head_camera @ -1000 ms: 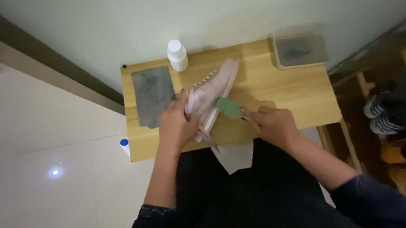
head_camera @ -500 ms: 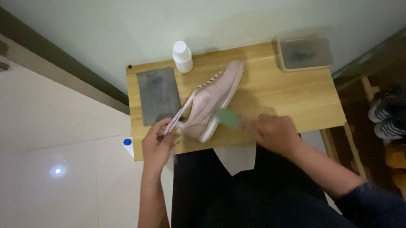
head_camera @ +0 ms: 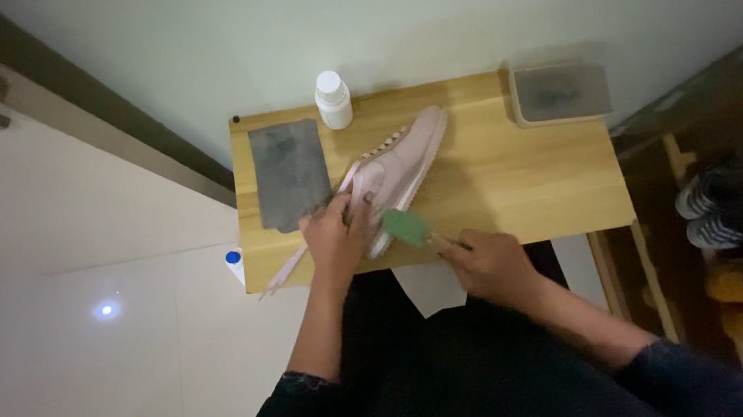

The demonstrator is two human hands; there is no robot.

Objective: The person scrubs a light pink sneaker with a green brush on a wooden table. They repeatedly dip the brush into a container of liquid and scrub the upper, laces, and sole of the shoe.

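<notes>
Head view: the left hand (head_camera: 335, 237) grips the heel of a pink sneaker (head_camera: 400, 171) lying across the wooden table (head_camera: 516, 184), toe toward one o'clock. The right hand (head_camera: 488, 263) is closed around a green-headed brush (head_camera: 407, 228) at the table's near edge, its head touching the sneaker's sole. Bare tabletop lies at three o'clock; a grey cloth (head_camera: 290, 173) lies at nine.

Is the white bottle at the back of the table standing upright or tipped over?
Upright. The white bottle stands on its base at the table's back edge, cap uppermost, beside the grey cloth.
</notes>
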